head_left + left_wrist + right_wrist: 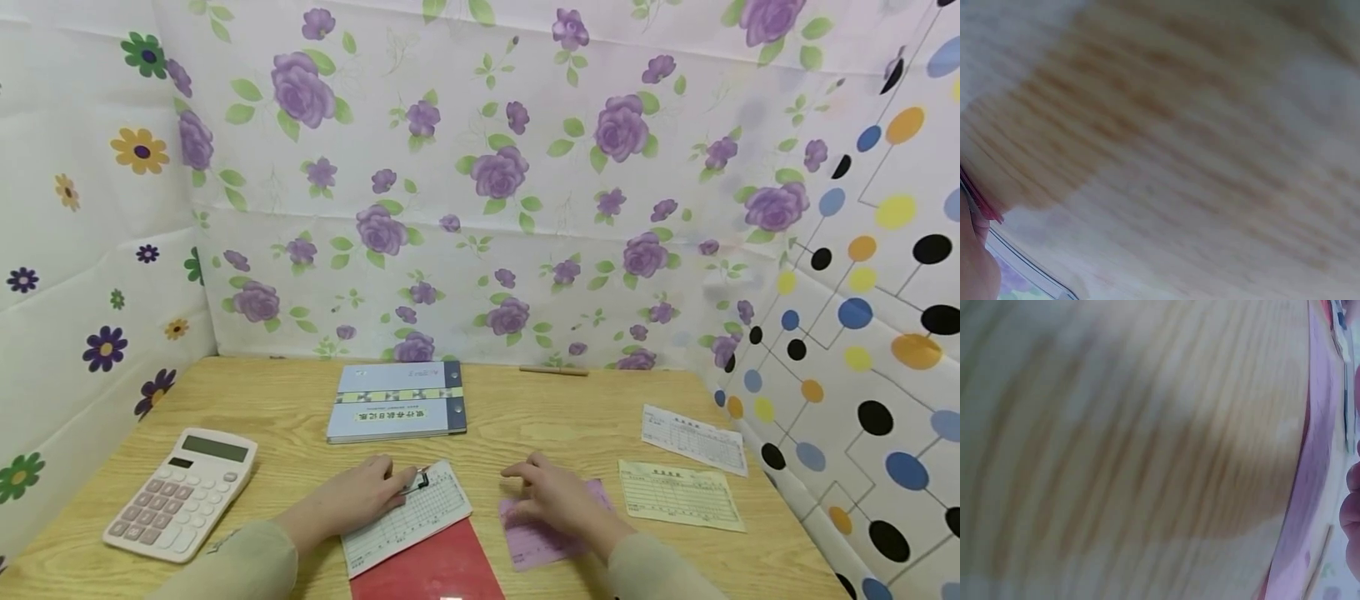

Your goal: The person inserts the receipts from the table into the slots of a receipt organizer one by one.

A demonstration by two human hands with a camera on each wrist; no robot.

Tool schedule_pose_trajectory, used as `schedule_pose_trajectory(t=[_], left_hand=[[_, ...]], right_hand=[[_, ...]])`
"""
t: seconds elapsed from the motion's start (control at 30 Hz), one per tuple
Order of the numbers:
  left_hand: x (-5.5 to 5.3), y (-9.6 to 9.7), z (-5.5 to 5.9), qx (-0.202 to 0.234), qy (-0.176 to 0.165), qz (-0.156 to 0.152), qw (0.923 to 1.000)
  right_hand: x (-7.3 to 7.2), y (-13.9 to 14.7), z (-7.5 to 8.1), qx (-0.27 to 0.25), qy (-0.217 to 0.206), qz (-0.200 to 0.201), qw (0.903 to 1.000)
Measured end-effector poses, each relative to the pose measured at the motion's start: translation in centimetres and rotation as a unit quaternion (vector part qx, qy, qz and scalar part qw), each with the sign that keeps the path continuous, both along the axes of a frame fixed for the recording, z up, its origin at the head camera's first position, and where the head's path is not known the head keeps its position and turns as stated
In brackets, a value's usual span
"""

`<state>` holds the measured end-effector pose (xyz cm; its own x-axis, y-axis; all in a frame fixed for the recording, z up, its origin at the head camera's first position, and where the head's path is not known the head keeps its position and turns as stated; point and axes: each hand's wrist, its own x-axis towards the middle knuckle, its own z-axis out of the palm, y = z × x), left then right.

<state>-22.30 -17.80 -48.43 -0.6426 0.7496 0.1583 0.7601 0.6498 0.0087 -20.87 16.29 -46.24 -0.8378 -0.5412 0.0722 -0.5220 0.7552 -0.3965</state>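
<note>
In the head view my left hand [367, 497] holds the left edge of a stack of white printed forms [412, 522], its thumb lying over the top near a black binder clip [423, 481]. Under the stack lies a red sheet or folder [435, 567]. My right hand [558, 498] is over a pink printed slip [536, 542], fingers loosely bent and pointing left, with nothing held. Its fingertips [1350, 512] show at the right edge of the right wrist view, beside the pink slip [1313, 462]. Only a part of the left hand [975, 265] shows in the left wrist view.
A white calculator [180, 496] lies at the left. Behind the forms is a blue account book [397, 421], with a brown pen [553, 372] at the table's back edge. A yellow slip [681, 496] and a white slip [693, 437] lie at the right. Patterned cloth surrounds the table.
</note>
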Motion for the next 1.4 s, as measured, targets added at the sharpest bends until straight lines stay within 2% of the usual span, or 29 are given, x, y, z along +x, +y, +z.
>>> schedule_pose_trajectory(t=[0.17,0.4,0.6,0.77,0.97,1.27,1.4], left_hand=[[0.1,0.0,0.3,-0.007,-0.011,0.007,0.9999],[0.0,0.3,0.5,-0.006,-0.010,0.003,0.9999],[0.0,0.3,0.5,-0.016,-0.018,0.010,0.9996],[0.0,0.3,0.5,-0.023,-0.028,0.017,0.9992],[0.1,0.4,0.5,-0.022,-0.038,0.021,0.9988],[0.1,0.1,0.2,-0.007,-0.012,0.009,0.9999],[0.2,0.0,0.2,-0.009,-0.016,0.013,0.9997]], right_hand=[[0.5,3.0,0.3,-0.011,0.002,-0.019,0.9998],[1.6,8.5,0.2,0.029,-0.032,-0.041,0.9983],[2.2,11.2,0.1,0.042,-0.039,-0.060,0.9966],[2.4,12.0,-0.4,0.053,-0.054,-0.058,0.9955],[2.0,11.8,-0.9,0.049,-0.041,-0.044,0.9970],[1.7,11.0,-0.7,0.051,-0.035,-0.047,0.9970],[1.6,10.9,-0.7,0.050,-0.038,-0.051,0.9967]])
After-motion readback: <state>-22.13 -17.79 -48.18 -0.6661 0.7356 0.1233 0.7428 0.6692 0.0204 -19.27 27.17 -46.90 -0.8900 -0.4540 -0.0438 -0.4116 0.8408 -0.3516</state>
